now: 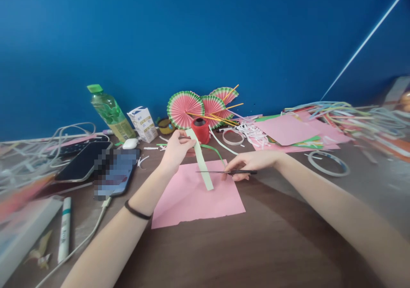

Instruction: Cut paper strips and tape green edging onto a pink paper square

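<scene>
My left hand (176, 150) pinches the top end of a long pale green paper strip (200, 160) and holds it slanted above a pink sheet of paper (192, 200) that lies flat on the brown table. My right hand (249, 164) grips black scissors (224, 172), held level with the blades pointing left. The blades meet the strip about two thirds of the way down its length. A black band circles my left wrist.
Watermelon paper fans (185, 106) on sticks, a red thread spool (200, 129), tape rings (232, 137), pink sheets (288, 130) and paper scraps lie behind. At left: green bottle (110, 113), small carton (143, 123), phones (83, 162), cables, a marker (65, 228).
</scene>
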Demonstrator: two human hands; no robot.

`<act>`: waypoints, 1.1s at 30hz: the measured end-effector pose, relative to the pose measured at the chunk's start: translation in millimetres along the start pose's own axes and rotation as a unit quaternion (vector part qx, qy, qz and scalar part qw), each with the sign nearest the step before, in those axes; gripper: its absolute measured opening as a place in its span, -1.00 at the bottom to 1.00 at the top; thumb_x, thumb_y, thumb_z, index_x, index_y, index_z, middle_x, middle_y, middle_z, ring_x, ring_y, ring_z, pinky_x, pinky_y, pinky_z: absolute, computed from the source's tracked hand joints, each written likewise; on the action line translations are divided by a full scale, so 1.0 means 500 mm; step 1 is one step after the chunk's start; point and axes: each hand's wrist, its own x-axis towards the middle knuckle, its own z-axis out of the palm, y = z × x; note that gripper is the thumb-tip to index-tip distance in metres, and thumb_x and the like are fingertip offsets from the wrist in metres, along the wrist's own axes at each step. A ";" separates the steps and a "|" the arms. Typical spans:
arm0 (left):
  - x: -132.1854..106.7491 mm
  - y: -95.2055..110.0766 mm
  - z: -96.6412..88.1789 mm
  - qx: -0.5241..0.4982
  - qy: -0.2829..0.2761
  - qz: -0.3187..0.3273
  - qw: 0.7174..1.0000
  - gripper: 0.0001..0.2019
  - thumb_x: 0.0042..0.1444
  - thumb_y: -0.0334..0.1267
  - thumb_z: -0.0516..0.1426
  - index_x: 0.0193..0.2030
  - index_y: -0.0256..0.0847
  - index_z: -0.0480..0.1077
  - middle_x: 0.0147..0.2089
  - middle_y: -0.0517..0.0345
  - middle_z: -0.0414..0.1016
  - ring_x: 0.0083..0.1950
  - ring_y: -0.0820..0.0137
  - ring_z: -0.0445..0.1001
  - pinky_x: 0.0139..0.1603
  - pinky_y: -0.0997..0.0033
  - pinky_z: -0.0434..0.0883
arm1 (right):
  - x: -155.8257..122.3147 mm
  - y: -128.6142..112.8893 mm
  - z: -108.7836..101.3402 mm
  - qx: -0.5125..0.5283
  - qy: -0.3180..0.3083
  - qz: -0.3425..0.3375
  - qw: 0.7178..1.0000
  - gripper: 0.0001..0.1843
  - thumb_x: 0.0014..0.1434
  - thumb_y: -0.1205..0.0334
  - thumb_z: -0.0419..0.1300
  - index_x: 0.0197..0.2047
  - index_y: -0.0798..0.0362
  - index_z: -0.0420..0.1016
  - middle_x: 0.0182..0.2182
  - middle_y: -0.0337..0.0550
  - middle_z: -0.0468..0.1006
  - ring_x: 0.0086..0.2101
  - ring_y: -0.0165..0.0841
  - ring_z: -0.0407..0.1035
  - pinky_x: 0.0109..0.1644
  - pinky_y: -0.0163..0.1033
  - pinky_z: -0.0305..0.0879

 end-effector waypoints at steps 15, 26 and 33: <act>-0.009 -0.003 0.018 -0.007 -0.027 -0.023 0.999 -0.77 -0.08 -0.46 0.14 -0.39 -0.18 0.12 -0.51 0.18 0.49 -0.55 0.37 0.49 -0.51 0.33 0.47 | 0.015 0.001 0.012 -0.062 -0.006 0.018 0.998 -0.42 0.00 0.01 0.20 0.06 0.16 0.39 -0.55 -0.26 0.37 -0.57 -0.55 0.13 -0.46 -0.38 0.09; 0.010 -0.007 0.001 -0.075 0.075 0.022 0.994 -0.64 -0.17 -0.52 0.14 -0.34 -0.14 0.04 -0.51 0.33 0.40 -0.56 0.43 0.48 -0.48 0.38 0.46 | 0.017 0.008 0.009 -0.022 -0.020 0.021 0.999 -0.49 0.02 -0.03 0.17 -0.06 0.17 0.41 -0.39 -0.17 0.42 -0.57 -0.56 0.23 -0.46 -0.38 0.18; 0.026 -0.008 -0.019 -0.125 0.126 0.035 0.984 -0.61 -0.17 -0.53 0.13 -0.29 -0.14 0.00 -0.48 0.34 0.41 -0.53 0.45 0.49 -0.44 0.38 0.46 | 0.014 0.004 0.011 -0.008 -0.014 0.011 1.000 -0.54 0.07 -0.07 0.12 -0.14 0.16 0.39 -0.45 -0.22 0.36 -0.54 -0.54 0.27 -0.46 -0.39 0.16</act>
